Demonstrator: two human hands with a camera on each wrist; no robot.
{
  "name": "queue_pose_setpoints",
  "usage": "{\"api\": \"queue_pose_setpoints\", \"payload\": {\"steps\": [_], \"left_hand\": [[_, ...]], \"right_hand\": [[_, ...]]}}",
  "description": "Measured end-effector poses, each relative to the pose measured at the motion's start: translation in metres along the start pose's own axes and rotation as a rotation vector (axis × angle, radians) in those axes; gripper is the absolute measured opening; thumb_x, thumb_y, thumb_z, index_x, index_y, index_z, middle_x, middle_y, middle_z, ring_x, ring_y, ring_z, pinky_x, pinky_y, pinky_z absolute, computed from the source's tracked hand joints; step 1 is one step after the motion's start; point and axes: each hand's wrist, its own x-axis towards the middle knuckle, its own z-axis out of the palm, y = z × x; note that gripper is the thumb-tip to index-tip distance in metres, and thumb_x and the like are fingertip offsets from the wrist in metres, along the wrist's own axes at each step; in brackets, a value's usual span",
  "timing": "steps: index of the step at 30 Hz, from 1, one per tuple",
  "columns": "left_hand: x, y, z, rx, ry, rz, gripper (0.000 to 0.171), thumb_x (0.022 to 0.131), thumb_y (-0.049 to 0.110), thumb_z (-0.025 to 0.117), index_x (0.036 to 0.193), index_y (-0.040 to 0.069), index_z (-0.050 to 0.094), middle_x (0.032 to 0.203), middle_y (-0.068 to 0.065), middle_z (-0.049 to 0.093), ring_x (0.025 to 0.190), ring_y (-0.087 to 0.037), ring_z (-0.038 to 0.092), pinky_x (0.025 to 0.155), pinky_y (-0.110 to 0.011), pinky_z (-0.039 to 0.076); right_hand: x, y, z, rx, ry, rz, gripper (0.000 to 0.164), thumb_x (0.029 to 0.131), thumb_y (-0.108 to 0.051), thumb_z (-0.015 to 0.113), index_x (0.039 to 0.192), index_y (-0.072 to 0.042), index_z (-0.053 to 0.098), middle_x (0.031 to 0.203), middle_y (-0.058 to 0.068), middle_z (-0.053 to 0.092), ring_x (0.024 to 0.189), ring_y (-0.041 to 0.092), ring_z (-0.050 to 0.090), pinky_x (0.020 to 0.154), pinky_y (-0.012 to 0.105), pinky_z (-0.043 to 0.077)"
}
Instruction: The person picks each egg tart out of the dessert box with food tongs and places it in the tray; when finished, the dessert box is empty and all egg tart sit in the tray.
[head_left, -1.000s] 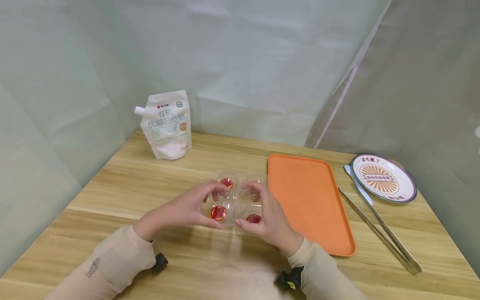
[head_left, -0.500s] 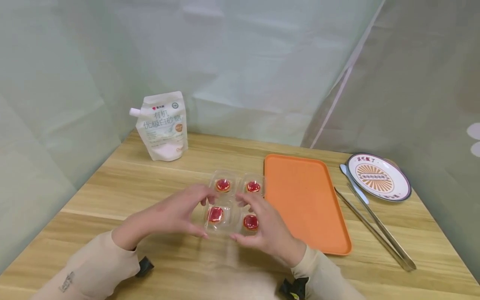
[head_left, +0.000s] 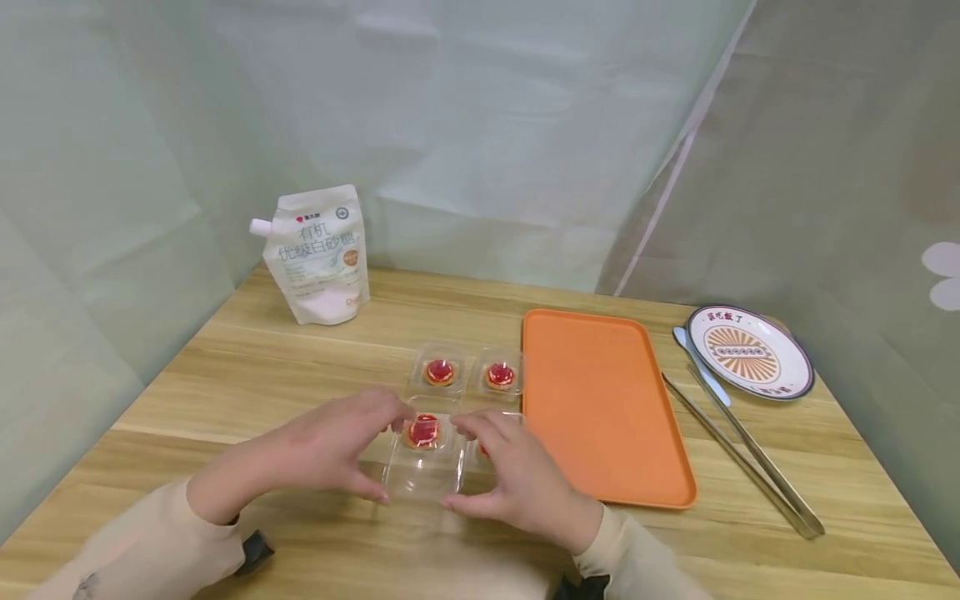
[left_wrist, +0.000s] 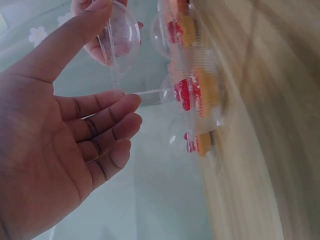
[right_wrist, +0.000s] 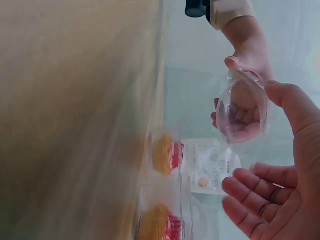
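Observation:
In the head view my left hand (head_left: 330,446) and right hand (head_left: 517,479) hold a clear domed plastic lid (head_left: 420,482) between them, raised off the table. Thumb and index finger of each hand are at its edges. Its dome (left_wrist: 125,35) bulges downward in the left wrist view. Behind and below it sit several red-topped tarts in clear plastic packs, among them the back left tart (head_left: 440,372), back right tart (head_left: 499,376) and front left tart (head_left: 423,431). The right hand partly hides the front right tart (head_left: 483,450).
An orange tray (head_left: 600,408) lies right of the tarts. Farther right are metal tongs (head_left: 750,458), a pale blue flat utensil (head_left: 699,363) and a patterned plate (head_left: 750,354). A white spouted pouch (head_left: 318,258) stands at the back left.
Both hands have moved nearer the front of the table, carrying the lid away from the tart packs. More of the back tarts shows. The head view has shifted slightly.

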Motion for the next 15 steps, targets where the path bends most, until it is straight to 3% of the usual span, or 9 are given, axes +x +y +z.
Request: {"api": "queue_pose_setpoints", "payload": {"steps": [7, 15], "left_hand": [[-0.012, -0.001, -0.001, -0.017, -0.053, -0.035, 0.076, 0.063, 0.047, 0.085, 0.123, 0.011, 0.055, 0.101, 0.005, 0.056, 0.085, -0.006, 0.049, 0.069, -0.024, 0.048], [-0.019, -0.002, 0.007, 0.009, -0.09, -0.046, 0.08, 0.062, 0.049, 0.083, 0.125, 0.01, 0.054, 0.104, 0.005, 0.057, 0.091, -0.007, 0.054, 0.077, -0.029, 0.054]], "right_hand": [[0.0, -0.011, 0.007, -0.061, -0.05, 0.01, 0.077, 0.069, -0.054, 0.079, 0.126, -0.009, 0.055, 0.114, -0.001, 0.061, 0.098, 0.01, 0.058, 0.087, 0.025, 0.052], [-0.002, -0.018, 0.017, -0.14, -0.085, -0.001, 0.076, 0.068, -0.059, 0.077, 0.123, -0.01, 0.058, 0.113, -0.002, 0.059, 0.102, 0.011, 0.058, 0.092, 0.025, 0.051]]}}
